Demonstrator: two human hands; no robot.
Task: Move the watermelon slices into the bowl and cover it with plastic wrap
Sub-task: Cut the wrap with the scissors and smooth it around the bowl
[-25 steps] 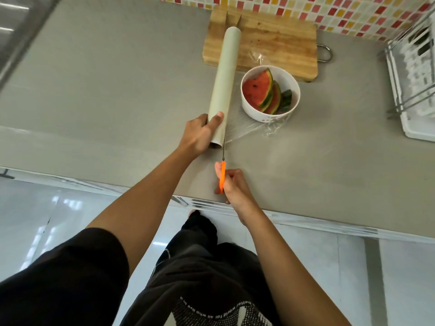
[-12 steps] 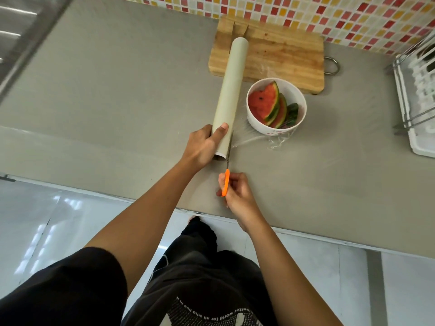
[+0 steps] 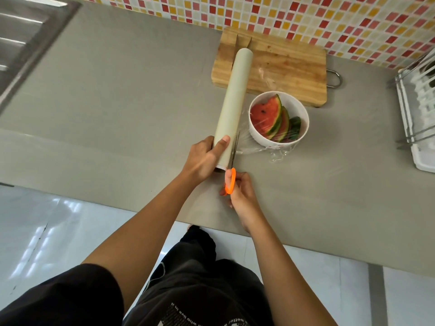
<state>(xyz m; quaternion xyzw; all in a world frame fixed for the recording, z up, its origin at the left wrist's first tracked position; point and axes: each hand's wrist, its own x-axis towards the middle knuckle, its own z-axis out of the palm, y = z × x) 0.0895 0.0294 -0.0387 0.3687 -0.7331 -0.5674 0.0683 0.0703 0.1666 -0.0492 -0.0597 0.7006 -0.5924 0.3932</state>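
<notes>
A white bowl [image 3: 303, 128] on the grey counter holds several watermelon slices [image 3: 267, 114], with clear plastic wrap [image 3: 270, 152] stretched over it from a long cream roll [image 3: 233, 104] lying to its left. My left hand [image 3: 204, 158] grips the near end of the roll. My right hand [image 3: 240, 194] holds orange-handled scissors [image 3: 231, 180]. Their blades [image 3: 235, 147] point away from me along the roll's right side, at the film between roll and bowl.
A wooden cutting board [image 3: 287, 67] lies behind the bowl against the tiled wall. A white dish rack [image 3: 419, 109] stands at the right edge. A steel sink [image 3: 21, 38] is at the far left. The counter's front edge [image 3: 141, 211] runs just below my hands.
The scissors have slid forward along the roll, so the blades now reach further into the film. The left hand stays on the roll. The camera has tilted slightly.
</notes>
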